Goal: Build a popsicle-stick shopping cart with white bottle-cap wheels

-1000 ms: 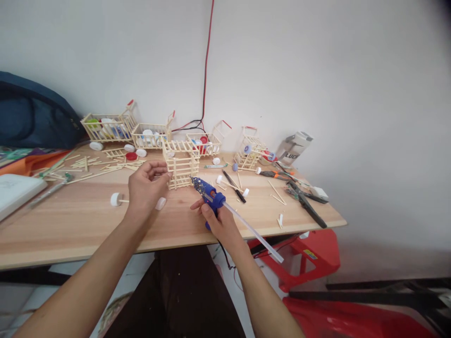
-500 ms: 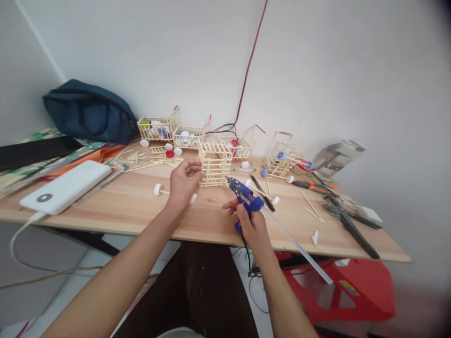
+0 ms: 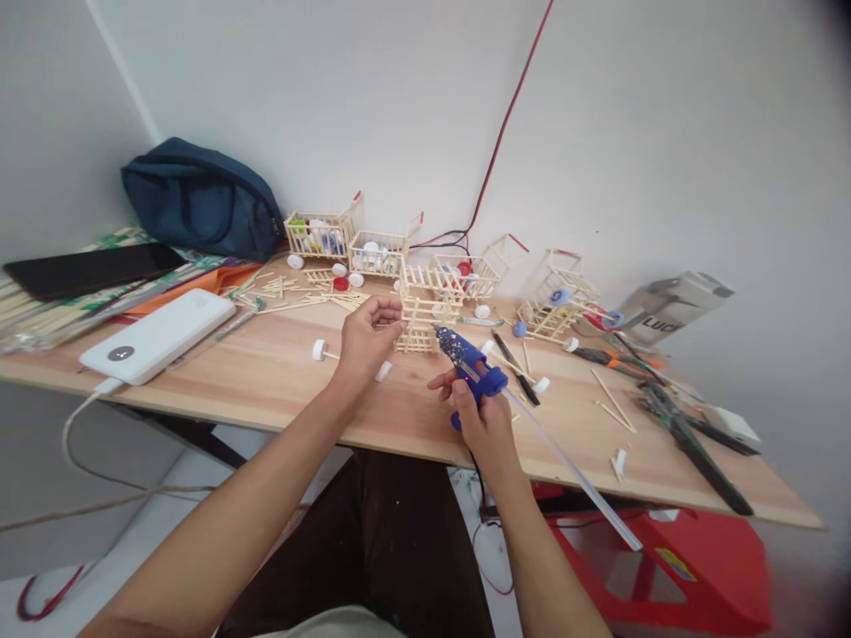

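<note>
My left hand is closed on the left edge of a small basket frame made of wooden sticks, which stands tilted on the table. In my right hand is a blue glue gun, its nozzle at the frame's lower right side. Whether the tip touches the wood, I cannot tell. A long clear glue stick runs out of the gun's back. Under my left hand lies a stick axle with white cap wheels, partly hidden. Another axle with a white wheel rests right of the gun, across a black pen.
Finished stick carts with bottle caps line the wall. Loose sticks, a white power bank, a phone and a blue bag are left. Pliers and a black-handled tool lie right. A red stool stands below.
The whole view has shifted, so the scene sits further right. The nozzle stays close to the frame's right side. Both hands keep their holds.
</note>
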`<state>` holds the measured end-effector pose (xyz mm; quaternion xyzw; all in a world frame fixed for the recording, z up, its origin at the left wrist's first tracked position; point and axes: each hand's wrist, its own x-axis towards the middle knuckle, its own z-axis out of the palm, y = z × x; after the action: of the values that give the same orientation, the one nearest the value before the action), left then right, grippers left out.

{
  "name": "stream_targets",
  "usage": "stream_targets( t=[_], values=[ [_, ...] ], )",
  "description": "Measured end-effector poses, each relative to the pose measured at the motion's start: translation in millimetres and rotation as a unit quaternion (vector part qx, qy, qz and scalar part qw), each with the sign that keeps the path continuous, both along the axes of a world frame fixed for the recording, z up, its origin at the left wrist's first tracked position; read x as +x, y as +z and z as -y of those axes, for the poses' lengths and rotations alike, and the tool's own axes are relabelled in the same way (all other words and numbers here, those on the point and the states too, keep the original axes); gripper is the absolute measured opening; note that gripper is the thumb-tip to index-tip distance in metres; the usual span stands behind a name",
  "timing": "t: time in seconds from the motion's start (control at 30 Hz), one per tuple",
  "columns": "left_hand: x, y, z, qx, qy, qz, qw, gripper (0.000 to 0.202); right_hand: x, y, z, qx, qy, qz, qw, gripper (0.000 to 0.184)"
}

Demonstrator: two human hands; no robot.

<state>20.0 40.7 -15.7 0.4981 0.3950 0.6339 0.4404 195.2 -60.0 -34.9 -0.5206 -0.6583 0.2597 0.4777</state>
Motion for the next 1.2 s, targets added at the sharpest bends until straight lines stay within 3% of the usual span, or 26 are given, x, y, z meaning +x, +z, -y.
stream_targets(
  t=[1.2],
  values=[
    [1,6.8,3,-0.027,0.02,-0.006,0.999,0.029,-6,9.6,5,-0.011,-0.034,0.066,0.997,0.039]
  ],
)
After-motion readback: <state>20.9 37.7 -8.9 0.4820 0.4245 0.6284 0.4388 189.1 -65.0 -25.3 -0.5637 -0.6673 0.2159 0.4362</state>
